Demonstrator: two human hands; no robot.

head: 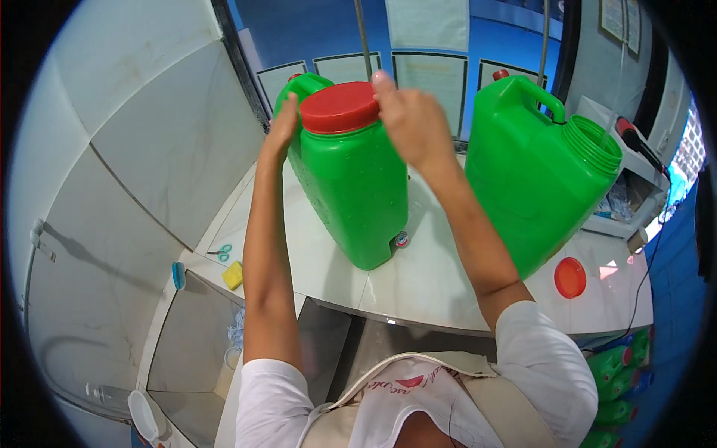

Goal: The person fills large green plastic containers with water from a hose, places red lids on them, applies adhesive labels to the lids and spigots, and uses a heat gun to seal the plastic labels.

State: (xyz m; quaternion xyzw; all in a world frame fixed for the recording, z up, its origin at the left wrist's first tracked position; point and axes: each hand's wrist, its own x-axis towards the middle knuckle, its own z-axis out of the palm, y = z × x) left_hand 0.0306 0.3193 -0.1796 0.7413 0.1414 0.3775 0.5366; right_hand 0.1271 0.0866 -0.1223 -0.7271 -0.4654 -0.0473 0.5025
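Observation:
A green plastic water jug (pixel 355 185) stands on the counter before me, with a wide red screw lid (pixel 340 109) on its mouth. My left hand (pixel 283 126) is against the jug's upper left side, beside the lid; its fingers are mostly hidden. At the lid's right edge, my right hand (pixel 414 123) has its thumb up and fingers curled in. A small spigot (pixel 401 239) sits low on this jug. To the right is a second green jug (pixel 521 168), its wide threaded mouth uncovered. A clear tube or water stream (pixel 615 103) runs down into that mouth.
On the white tiled counter (pixel 431 280) lie a red lid (pixel 570 278), a yellow sponge (pixel 233 275), scissors (pixel 223 252) and a blue brush (pixel 178 275). A sink basin (pixel 190 336) is at left. A dark cord (pixel 644 274) hangs at right, above several stacked green bottles (pixel 610 367).

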